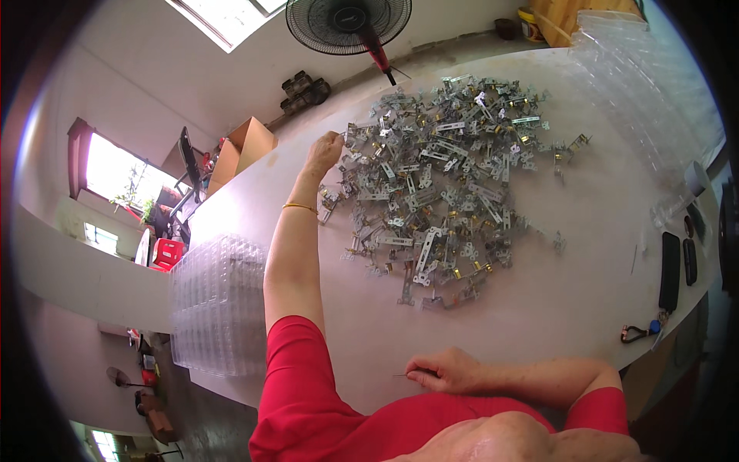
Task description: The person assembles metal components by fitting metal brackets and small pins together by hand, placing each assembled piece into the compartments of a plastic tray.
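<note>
A broad heap of small metal brackets (419, 181), silvery with some brass-coloured parts, covers the middle of the pale table (362, 323). My left hand (326, 149) is stretched out to the heap's far left edge. Its fingers are curled closed against the outermost brackets, and whatever lies between them is hidden. Close to my body, my right hand (448, 371) rests low over the near side of the table. It is closed around a thin needle-like rod (399, 375), whose tip sticks out to the left.
Stacked clear plastic trays (219, 304) stand at the left edge, with more clear plastic trays (627, 100) at the far right. A black case (670, 273), a cord with a blue piece (655, 326) and a thin rod (634, 259) lie right. A fan (350, 23) stands beyond.
</note>
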`<state>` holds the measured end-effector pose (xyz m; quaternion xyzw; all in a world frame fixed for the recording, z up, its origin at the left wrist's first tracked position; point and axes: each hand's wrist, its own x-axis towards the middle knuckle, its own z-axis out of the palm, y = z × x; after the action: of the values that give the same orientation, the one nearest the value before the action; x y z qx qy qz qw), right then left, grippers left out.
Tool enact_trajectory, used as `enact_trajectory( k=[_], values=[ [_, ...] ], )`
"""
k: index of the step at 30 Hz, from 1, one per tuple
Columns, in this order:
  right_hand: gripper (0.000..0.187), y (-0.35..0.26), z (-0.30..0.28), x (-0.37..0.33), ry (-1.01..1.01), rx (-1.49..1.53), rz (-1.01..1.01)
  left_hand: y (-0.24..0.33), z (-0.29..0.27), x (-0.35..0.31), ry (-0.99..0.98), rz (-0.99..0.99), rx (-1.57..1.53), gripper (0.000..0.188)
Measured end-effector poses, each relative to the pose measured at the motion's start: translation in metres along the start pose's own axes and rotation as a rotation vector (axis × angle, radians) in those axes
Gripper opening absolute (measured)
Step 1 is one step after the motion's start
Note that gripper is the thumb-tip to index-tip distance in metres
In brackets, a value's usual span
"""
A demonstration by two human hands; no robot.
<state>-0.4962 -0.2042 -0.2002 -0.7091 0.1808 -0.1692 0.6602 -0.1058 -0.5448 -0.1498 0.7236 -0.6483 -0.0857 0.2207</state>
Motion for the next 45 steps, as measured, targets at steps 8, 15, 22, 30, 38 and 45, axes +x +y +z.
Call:
enact_trajectory(
  k=[8,15,22,30,38,45],
  values=[
    [0.016,0.009,-0.005,0.003,0.051,-0.092,-0.113,0.002,0.002,-0.045,0.107,-0.007,0.124,0.045],
    [0.013,0.008,-0.008,0.0,0.061,-0.106,-0.173,0.081,-0.006,-0.151,0.195,0.119,-0.17,0.022],
    [0.012,0.008,-0.005,-0.004,0.085,-0.106,-0.221,0.173,0.009,-0.253,-0.077,0.182,-0.225,0.022],
    [0.011,0.002,-0.003,-0.002,0.058,-0.134,-0.164,0.175,0.033,-0.253,-0.08,0.333,-0.102,0.031],
    [0.012,0.002,-0.003,-0.001,0.075,-0.213,-0.149,0.178,0.039,-0.227,-0.224,0.172,0.04,0.032],
    [0.013,-0.008,-0.001,0.004,0.053,-0.179,-0.081,0.181,0.046,-0.237,0.074,0.314,-0.299,0.021]
  ],
)
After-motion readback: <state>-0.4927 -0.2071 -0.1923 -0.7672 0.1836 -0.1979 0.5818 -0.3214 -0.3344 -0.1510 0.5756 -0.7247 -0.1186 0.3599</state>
